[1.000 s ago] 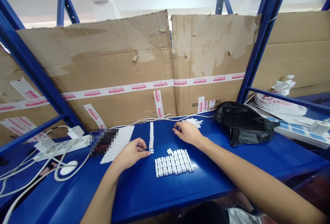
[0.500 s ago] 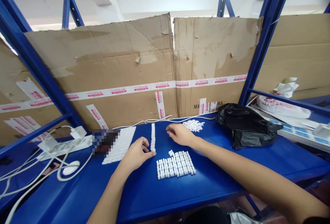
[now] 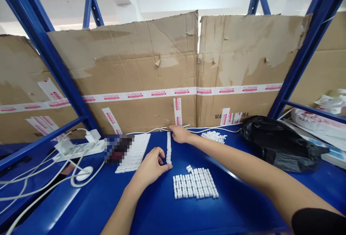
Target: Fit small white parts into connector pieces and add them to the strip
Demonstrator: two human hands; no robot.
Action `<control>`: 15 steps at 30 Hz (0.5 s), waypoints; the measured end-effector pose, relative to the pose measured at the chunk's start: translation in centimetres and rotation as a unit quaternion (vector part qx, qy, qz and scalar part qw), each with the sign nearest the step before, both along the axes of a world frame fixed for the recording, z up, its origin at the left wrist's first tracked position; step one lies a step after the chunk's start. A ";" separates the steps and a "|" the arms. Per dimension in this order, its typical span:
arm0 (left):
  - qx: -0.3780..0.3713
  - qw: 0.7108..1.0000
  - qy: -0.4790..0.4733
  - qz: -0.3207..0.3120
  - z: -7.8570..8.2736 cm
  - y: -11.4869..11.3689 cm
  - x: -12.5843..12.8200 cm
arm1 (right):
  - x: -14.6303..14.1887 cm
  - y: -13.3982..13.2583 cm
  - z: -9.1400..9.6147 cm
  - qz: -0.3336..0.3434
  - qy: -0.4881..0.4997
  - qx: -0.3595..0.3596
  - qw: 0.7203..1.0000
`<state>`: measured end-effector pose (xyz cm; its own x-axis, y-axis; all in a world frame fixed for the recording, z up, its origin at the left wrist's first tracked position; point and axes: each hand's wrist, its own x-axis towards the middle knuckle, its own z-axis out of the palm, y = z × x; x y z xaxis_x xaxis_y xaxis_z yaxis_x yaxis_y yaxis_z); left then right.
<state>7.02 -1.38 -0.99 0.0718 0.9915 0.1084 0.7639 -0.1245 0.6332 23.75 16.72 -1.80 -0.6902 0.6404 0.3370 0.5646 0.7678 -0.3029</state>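
Observation:
A long, thin strip of small white plastic pieces (image 3: 168, 148) runs front to back on the blue shelf top (image 3: 151, 206). The fingertips of my left hand (image 3: 151, 165) touch its near end. My right hand (image 3: 180, 134) reaches across to its far end, with the fingers at or just beside the strip. Neither hand visibly grips it. A block of white pieces in tight rows (image 3: 195, 183) lies to the right of the strip, and a loose heap of them (image 3: 213, 137) lies further back.
A flat white sheet of rows (image 3: 133, 153) lies left of the strip, next to a pixelated patch (image 3: 119, 149). A black plastic bag (image 3: 281, 145) sits right. Left are a power strip (image 3: 78, 150) and white cables (image 3: 40, 188). Cardboard sheets (image 3: 135, 65) stand behind, within blue shelving uprights (image 3: 305, 44).
My right hand has moved left from near the loose heap to the strip's far end. My left hand stays at the near end. The whole scene has shifted rightward in view as my head turned.

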 end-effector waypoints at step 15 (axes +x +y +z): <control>-0.009 1.000 0.001 0.004 0.2 0.0 0.1 | 0.2 1.7 -1.0 0.063 0.055 0.027 0.996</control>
<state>7.13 -1.40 -0.82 0.0642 0.9939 0.0896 0.7663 -0.1067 0.6336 23.99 18.40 -2.76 -0.7204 0.5304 0.4468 0.4285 0.8470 -0.3146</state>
